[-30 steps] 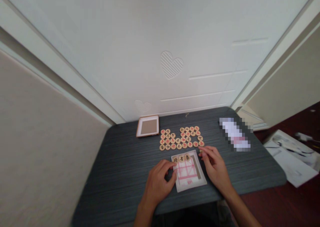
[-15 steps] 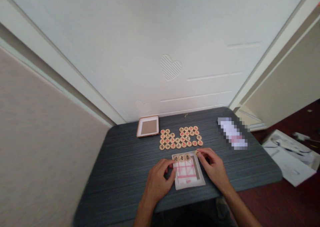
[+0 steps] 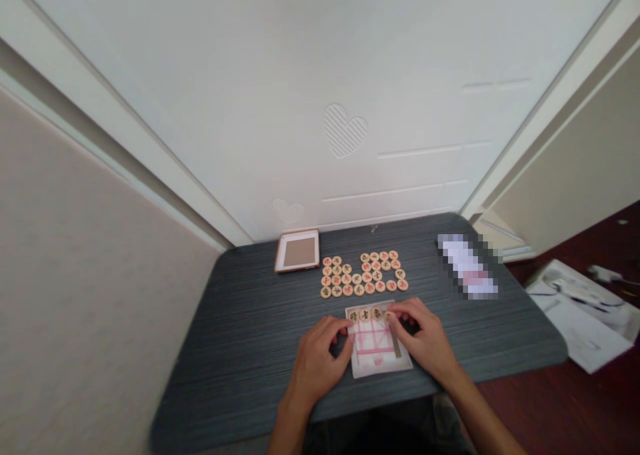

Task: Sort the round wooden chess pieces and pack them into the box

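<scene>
A shallow white box (image 3: 356,369) with a pink-lined sheet inside lies in front of me. Along its far side runs a row of round wooden Chinese chess pieces (image 3: 365,314) with black characters. My left hand (image 3: 323,355) is at the box's left rim, thumb and forefinger curled against it. At the far right corner, my right hand (image 3: 425,336) pinches another chess piece (image 3: 388,315) at the end of that row, partly hidden by the fingers. Beyond the box, several more chess pieces (image 3: 359,290), red and black, lie flat in uneven rows on the table.
An orange-edged box lid (image 3: 299,252) lies at the back left of the dark table (image 3: 240,335). A blurred-out object (image 3: 467,266) lies on the right. White panels with a heart relief (image 3: 345,131) rise behind. An open white box (image 3: 590,315) is beyond the table's right side.
My right hand has moved left over the box, bringing its chess piece from the corner to the end of the row. The left hand stays at the left rim.
</scene>
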Motion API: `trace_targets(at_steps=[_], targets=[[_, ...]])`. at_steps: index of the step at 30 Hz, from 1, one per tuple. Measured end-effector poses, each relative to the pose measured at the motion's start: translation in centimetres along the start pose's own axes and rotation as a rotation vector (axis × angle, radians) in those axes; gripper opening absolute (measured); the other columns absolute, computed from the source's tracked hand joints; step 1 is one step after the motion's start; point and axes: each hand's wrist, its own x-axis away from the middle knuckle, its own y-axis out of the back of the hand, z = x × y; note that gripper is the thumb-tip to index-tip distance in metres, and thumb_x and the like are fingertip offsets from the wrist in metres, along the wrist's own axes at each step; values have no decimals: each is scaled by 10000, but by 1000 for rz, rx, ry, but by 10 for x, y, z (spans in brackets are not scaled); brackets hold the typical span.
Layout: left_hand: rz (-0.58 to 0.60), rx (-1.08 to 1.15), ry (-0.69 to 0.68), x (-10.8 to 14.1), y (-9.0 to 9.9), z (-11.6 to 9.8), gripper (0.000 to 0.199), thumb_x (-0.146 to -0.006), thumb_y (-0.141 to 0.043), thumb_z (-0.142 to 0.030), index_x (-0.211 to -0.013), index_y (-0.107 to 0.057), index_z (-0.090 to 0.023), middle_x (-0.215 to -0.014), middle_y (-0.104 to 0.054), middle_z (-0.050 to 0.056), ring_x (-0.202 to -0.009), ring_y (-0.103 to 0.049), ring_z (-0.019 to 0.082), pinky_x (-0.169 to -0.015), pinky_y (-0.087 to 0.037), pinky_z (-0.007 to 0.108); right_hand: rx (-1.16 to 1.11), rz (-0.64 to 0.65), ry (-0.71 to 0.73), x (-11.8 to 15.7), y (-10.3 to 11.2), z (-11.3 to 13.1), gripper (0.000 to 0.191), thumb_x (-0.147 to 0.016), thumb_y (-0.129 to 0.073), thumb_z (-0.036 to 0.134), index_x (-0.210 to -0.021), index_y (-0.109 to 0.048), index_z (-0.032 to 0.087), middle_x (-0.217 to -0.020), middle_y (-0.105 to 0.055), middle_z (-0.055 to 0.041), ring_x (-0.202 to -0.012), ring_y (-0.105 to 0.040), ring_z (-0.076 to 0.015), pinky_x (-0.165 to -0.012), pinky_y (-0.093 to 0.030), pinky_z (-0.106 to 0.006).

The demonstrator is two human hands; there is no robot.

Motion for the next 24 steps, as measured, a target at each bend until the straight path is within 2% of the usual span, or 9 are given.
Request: trace_targets(at_steps=[3,9,14,19,24], targets=[[0,-3,-2,0,0,0,171,-974,-572,-290,-1105,-675,-251,-902,-672,28,-808,-626,175,-753,-515,304,46,27,64,0,-1,2,100,-933,-621,258,-992,-702,249,-854,-694,-23,-818,-620,-205,-834,-498,-378],[-17,4,-23,-1,2,-2,179,-977,-563,-290,-1101,-682,-242,-903,-683,43,-804,-633,179,-739,-525,298,134,99,154,0,-4,5,127,-943,-598,237,-1020,-697,258,-905,-710,-33,-862,-643,-216,-881,-494,-415],[-10,6,-7,-1,4,-4,169,-972,-576,-284,-1093,-689,-249,-897,-689,37,-839,-651,185,-746,-529,299,152,131,138,1,-5,2,132,-935,-591,236,-997,-704,266,-919,-703,-42,-889,-640,-228,-893,-511,-430],[-20,0,-5,-1,3,-3,167,-960,-588,-275,-1083,-696,-247,-879,-684,33,-834,-653,183,-731,-525,290,130,84,90,4,-8,-2,178,-919,-578,218,-1033,-706,265,-981,-650,-71,-974,-625,-245,-891,-541,-408],[-19,-8,-6,0,2,-3,172,-957,-586,-258,-1088,-696,-251,-869,-683,27,-803,-641,178,-738,-521,295,86,62,32,4,-8,0,185,-897,-575,195,-1028,-693,252,-1009,-582,-68,-943,-628,-223,-876,-551,-373]])
